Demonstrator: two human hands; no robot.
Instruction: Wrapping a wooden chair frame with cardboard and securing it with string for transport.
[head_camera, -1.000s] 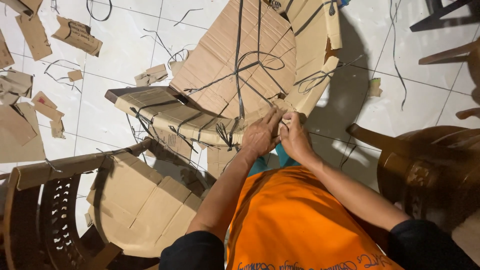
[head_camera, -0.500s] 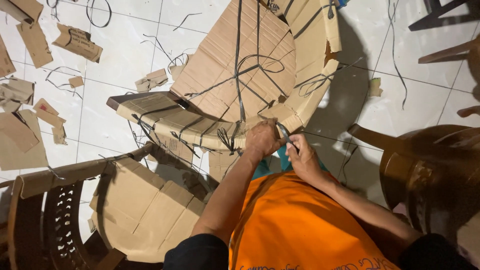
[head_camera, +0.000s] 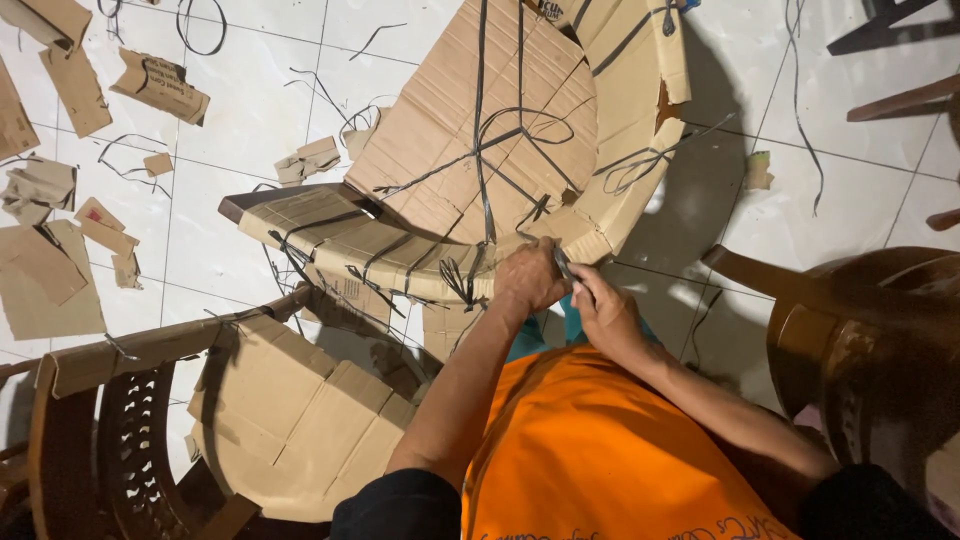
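**Asker:** Cardboard, is that what you're working on?

**Me:** Yes. A chair (head_camera: 520, 150) wrapped in brown cardboard and bound with black straps (head_camera: 480, 130) stands on the white tile floor (head_camera: 250, 110), just ahead of my knees. My left hand (head_camera: 530, 275) is closed over its near rim, fingers curled around the wrapped edge. My right hand (head_camera: 605, 310) sits touching it, pinching a thin dark strap end (head_camera: 563, 266) between thumb and fingers.

**Asker:** How would you do this part well?

**Me:** I'd judge the left hand should press the cardboard firmly so it can't slide, while the right keeps the strap taut and flat against the rim, not twisted.

**Asker:** What can you count?

**Me:** Two hands, both mine. One wrapped chair in front. One second chair (head_camera: 150, 440) at lower left, dark brown with cardboard partly over it. One brown plastic chair (head_camera: 870, 350) at right. Cardboard scraps (head_camera: 160, 85) lie scattered at left, about ten; loose strap offcuts are too many and too thin to count.
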